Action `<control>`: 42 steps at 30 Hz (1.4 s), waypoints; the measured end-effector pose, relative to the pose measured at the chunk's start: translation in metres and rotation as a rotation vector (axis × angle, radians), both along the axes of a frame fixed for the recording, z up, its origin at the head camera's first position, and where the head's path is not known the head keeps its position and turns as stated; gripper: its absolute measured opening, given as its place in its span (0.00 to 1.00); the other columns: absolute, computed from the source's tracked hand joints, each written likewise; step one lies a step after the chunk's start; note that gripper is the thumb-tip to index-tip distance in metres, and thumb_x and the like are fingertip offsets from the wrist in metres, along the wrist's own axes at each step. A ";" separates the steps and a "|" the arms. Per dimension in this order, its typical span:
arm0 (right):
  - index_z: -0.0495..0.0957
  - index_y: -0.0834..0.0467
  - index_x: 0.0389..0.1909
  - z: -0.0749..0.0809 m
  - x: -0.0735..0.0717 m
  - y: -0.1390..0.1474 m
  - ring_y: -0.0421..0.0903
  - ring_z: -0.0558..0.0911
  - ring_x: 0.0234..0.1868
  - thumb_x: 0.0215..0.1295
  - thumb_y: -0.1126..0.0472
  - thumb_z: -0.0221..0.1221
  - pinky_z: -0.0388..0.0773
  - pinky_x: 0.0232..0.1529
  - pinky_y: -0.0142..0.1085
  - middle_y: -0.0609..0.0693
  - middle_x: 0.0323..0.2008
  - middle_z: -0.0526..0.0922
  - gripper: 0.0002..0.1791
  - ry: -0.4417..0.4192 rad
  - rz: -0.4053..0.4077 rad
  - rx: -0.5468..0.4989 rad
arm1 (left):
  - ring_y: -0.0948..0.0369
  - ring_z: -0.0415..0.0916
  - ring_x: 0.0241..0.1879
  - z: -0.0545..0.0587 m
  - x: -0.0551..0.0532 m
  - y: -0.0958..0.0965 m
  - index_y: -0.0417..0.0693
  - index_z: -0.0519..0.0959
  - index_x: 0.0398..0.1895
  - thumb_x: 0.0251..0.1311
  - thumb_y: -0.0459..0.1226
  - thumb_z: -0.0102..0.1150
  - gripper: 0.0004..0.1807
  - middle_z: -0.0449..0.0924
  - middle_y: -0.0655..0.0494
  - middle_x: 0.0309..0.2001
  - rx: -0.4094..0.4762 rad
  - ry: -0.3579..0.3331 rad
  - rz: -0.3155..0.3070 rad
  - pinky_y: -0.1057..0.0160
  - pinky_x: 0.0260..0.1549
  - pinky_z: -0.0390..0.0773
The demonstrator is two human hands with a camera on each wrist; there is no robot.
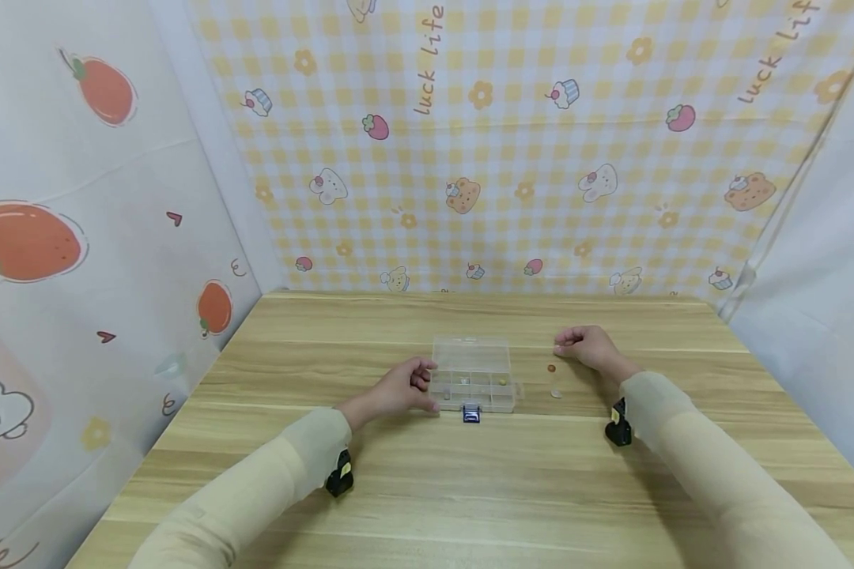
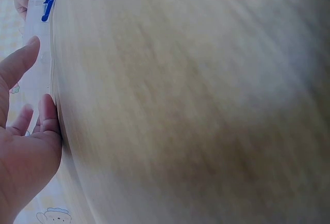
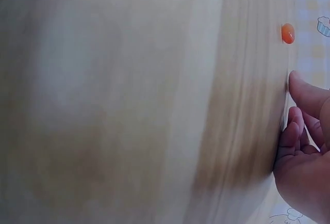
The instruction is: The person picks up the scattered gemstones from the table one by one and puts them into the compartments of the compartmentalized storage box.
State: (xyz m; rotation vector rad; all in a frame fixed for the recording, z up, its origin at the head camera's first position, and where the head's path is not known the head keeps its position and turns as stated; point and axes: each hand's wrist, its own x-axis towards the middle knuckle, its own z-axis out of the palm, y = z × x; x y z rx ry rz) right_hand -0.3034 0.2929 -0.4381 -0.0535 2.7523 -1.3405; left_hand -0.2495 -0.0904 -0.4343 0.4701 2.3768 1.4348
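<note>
A clear plastic compartment box [image 1: 473, 390] lies on the table, its lid [image 1: 472, 354] folded back. Several small pieces sit in its compartments, a yellow one [image 1: 502, 382] among them. At the box's left side is my left hand [image 1: 402, 386], thumb by the near corner, fingers loosely bent along the edge; thumb and fingers stand apart. My right hand [image 1: 589, 346] rests low over the table to the right, beyond an orange bead [image 3: 288, 33]. Its lower fingers are bent; whether the fingertips pinch something small is hidden. A pale, clear piece [image 1: 556, 393] lies nearer me.
A blue latch [image 1: 472, 414] sticks out at the box's near edge. The wooden table [image 1: 427, 490] ends at a yellow checked cloth [image 1: 512, 229] behind. Printed white cloth [image 1: 135, 261] hangs on the left, plain white cloth [image 1: 825, 276] on the right.
</note>
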 end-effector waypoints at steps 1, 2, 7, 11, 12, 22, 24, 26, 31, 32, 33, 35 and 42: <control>0.80 0.68 0.44 0.000 0.000 0.000 0.47 0.73 0.37 0.63 0.62 0.64 0.69 0.40 0.36 0.53 0.37 0.80 0.13 0.004 0.003 0.007 | 0.56 0.69 0.44 -0.001 0.000 0.000 0.38 0.70 0.60 0.43 0.27 0.76 0.38 0.71 0.49 0.47 0.001 0.001 -0.003 0.60 0.45 0.72; 0.80 0.68 0.44 0.000 0.000 0.000 0.47 0.73 0.37 0.64 0.63 0.64 0.69 0.40 0.37 0.53 0.37 0.80 0.13 0.007 0.008 0.011 | 0.56 0.69 0.44 -0.001 0.000 0.000 0.38 0.70 0.60 0.43 0.27 0.76 0.38 0.70 0.49 0.47 0.003 0.001 -0.004 0.61 0.45 0.73; 0.81 0.67 0.42 0.001 0.000 -0.001 0.47 0.73 0.36 0.63 0.63 0.65 0.68 0.40 0.38 0.53 0.35 0.80 0.11 0.017 0.005 0.029 | 0.56 0.68 0.44 0.001 0.001 0.000 0.38 0.70 0.60 0.43 0.27 0.76 0.38 0.70 0.49 0.47 0.004 -0.003 -0.003 0.61 0.45 0.73; 0.81 0.67 0.40 0.001 0.001 -0.001 0.47 0.73 0.36 0.63 0.64 0.65 0.68 0.40 0.38 0.53 0.34 0.81 0.11 0.021 0.010 0.043 | 0.56 0.68 0.44 0.001 0.001 0.000 0.38 0.70 0.60 0.43 0.28 0.76 0.38 0.70 0.49 0.47 0.003 -0.002 -0.003 0.61 0.46 0.73; 0.81 0.67 0.40 0.002 0.001 -0.001 0.48 0.74 0.36 0.63 0.64 0.65 0.68 0.40 0.38 0.54 0.34 0.81 0.10 0.021 0.010 0.046 | 0.56 0.69 0.44 0.001 0.001 0.000 0.38 0.70 0.60 0.43 0.28 0.76 0.38 0.70 0.49 0.47 0.001 0.000 -0.003 0.61 0.46 0.73; 0.82 0.66 0.40 0.003 0.000 -0.001 0.49 0.74 0.37 0.63 0.63 0.64 0.68 0.41 0.39 0.53 0.36 0.81 0.10 0.011 0.015 0.065 | 0.56 0.69 0.44 0.001 0.001 0.000 0.38 0.70 0.60 0.42 0.28 0.77 0.38 0.70 0.49 0.47 -0.005 0.000 0.002 0.60 0.46 0.72; 0.82 0.66 0.40 0.003 -0.001 -0.001 0.49 0.74 0.37 0.63 0.63 0.64 0.68 0.41 0.39 0.53 0.36 0.81 0.09 0.009 0.015 0.066 | 0.56 0.69 0.44 0.001 0.000 0.000 0.38 0.70 0.60 0.42 0.28 0.77 0.38 0.70 0.49 0.47 -0.003 0.000 0.000 0.60 0.46 0.72; 0.82 0.65 0.40 0.003 -0.001 -0.001 0.49 0.74 0.37 0.63 0.63 0.64 0.68 0.41 0.39 0.53 0.36 0.81 0.09 0.010 0.016 0.067 | 0.56 0.68 0.44 0.001 0.000 0.000 0.39 0.70 0.60 0.43 0.28 0.77 0.38 0.70 0.49 0.47 -0.005 0.000 0.001 0.60 0.46 0.72; 0.82 0.65 0.40 0.005 0.001 -0.001 0.49 0.74 0.37 0.64 0.63 0.64 0.68 0.40 0.39 0.54 0.36 0.81 0.09 0.018 0.023 0.066 | 0.56 0.68 0.44 0.000 -0.001 -0.001 0.39 0.70 0.60 0.43 0.28 0.77 0.38 0.70 0.49 0.47 -0.005 0.007 -0.004 0.61 0.45 0.72; 0.82 0.65 0.40 0.005 0.001 -0.001 0.49 0.74 0.37 0.64 0.63 0.64 0.68 0.40 0.39 0.54 0.36 0.81 0.09 0.017 0.024 0.064 | 0.56 0.68 0.44 0.000 -0.001 -0.001 0.38 0.70 0.60 0.43 0.28 0.77 0.38 0.70 0.49 0.47 -0.004 0.008 -0.006 0.61 0.45 0.72; 0.82 0.66 0.40 0.005 0.001 -0.001 0.49 0.74 0.37 0.64 0.62 0.64 0.68 0.40 0.39 0.54 0.37 0.82 0.10 0.016 0.025 0.059 | 0.56 0.68 0.44 0.000 -0.001 -0.001 0.38 0.70 0.60 0.43 0.28 0.76 0.38 0.70 0.49 0.47 -0.004 0.009 -0.007 0.61 0.44 0.72; 0.82 0.66 0.41 0.006 0.002 -0.001 0.49 0.74 0.38 0.64 0.62 0.63 0.68 0.41 0.39 0.54 0.37 0.82 0.10 0.010 0.022 0.050 | 0.57 0.68 0.43 0.001 0.000 0.000 0.38 0.70 0.60 0.43 0.28 0.76 0.37 0.70 0.49 0.46 -0.006 0.008 -0.004 0.61 0.44 0.72; 0.81 0.67 0.44 0.009 0.007 -0.004 0.50 0.74 0.40 0.66 0.61 0.62 0.68 0.43 0.39 0.56 0.39 0.81 0.13 0.000 0.011 0.038 | 0.57 0.68 0.43 0.003 0.002 0.001 0.38 0.70 0.60 0.43 0.28 0.76 0.37 0.70 0.50 0.46 -0.014 -0.003 0.002 0.61 0.45 0.72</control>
